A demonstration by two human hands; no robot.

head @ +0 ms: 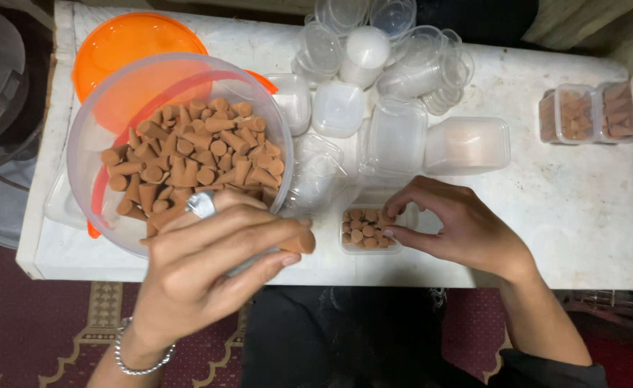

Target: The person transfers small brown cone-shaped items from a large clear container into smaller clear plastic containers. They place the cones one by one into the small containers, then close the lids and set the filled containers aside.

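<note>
One white desk (582, 215) carries everything here, its top stained and mottled. Largest on it is a round clear plastic bowl (93, 129) at the left, tilted toward the camera and well filled with small brown cones (187, 154), too many to count. Behind the bowl lies an orange round lid (126, 43). In the middle and back of the desk stands a loose heap of empty clear containers (395, 136), some square with rounded corners, some round; their number cannot be told exactly, since they overlap. At the right edge three square clear boxes (566, 113) stand in a row, each already filled with cones.

At the front edge sits one small square clear box (368, 228), holding roughly a dozen cones packed upright in rows. The right hand (460, 226) rests just beside it, fingers curled, thumb and forefinger pinched at the cones along its right side. The left hand (212, 269), wearing a silver ring and a wrist chain, is closed on a single cone (300, 243) between thumb and fingertips, just left of the small box and in front of the bowl.
</note>
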